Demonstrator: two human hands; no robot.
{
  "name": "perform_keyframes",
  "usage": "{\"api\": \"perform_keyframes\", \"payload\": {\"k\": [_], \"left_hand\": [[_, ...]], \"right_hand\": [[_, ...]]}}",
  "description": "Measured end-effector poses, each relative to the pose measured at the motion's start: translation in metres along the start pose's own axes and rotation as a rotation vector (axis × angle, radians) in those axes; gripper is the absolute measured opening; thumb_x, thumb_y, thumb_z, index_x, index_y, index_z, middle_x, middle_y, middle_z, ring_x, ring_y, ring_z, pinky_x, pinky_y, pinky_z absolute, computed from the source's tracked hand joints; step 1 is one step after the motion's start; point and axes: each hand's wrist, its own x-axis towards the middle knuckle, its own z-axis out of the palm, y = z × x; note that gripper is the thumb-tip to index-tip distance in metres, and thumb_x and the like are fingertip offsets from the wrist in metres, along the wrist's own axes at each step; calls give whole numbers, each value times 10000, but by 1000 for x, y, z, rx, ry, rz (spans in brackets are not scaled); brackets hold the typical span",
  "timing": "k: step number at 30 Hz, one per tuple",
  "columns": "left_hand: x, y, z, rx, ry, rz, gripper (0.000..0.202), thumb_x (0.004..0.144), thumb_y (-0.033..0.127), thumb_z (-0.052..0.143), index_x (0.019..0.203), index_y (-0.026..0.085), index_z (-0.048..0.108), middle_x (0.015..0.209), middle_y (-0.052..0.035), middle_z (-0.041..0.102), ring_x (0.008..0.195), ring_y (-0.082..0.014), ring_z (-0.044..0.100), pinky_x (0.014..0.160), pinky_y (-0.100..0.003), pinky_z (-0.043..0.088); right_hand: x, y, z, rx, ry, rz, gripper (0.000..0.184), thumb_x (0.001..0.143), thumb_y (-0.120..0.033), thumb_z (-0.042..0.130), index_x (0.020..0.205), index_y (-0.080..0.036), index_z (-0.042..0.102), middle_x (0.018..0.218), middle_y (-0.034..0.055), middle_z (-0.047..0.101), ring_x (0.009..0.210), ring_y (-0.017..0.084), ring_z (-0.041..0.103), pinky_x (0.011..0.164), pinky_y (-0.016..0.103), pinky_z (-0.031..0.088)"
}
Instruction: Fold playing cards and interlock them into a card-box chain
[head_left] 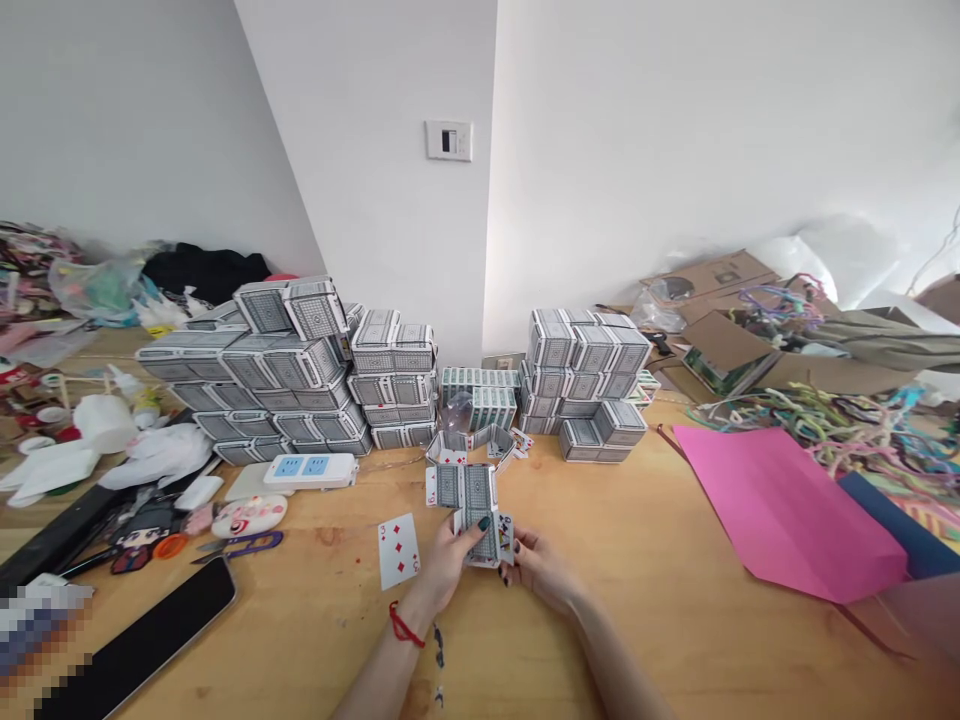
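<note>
My left hand, thumb on top, grips a block of folded playing cards with grey patterned backs. At the block's right side my right hand pinches a face card, which partly shows beside the block. A loose three of diamonds lies face up to the left of my left hand. Just beyond the block stand partly folded cards in an open shape. Behind them are green-and-white card boxes.
Tall stacks of folded-card blocks stand at left and right. A white power strip, purple-handled scissors and a black phone lie on the left. Pink paper, yarn and cardboard boxes occupy the right.
</note>
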Motion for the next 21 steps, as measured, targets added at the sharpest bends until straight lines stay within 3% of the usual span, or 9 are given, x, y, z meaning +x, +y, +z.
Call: {"api": "perform_keyframes", "payload": {"k": [7,17,21], "left_hand": [[-5,-1,7,38,-135,-29,378,641,392,669,897,131,572,830,-82,687,680,-198,638,592,-294,496],[-7,8,9,120,-95,26,388,660,461,619,876,140,588,824,-69,685,723,-199,635,623,-292,495],[-7,7,7,130,-118,50,401,584,373,702,890,139,590,848,-74,680,753,-196,626,688,-303,486]], "right_hand": [[-5,-3,4,25,-216,84,435,567,-526,688,723,-131,593,652,26,594,566,135,591,537,249,445],[2,10,2,-38,-104,68,375,647,-457,665,676,-87,612,578,58,626,504,162,628,468,237,448],[4,10,4,-78,-73,57,396,662,-478,641,689,-84,605,533,54,621,476,164,623,466,247,456]]}}
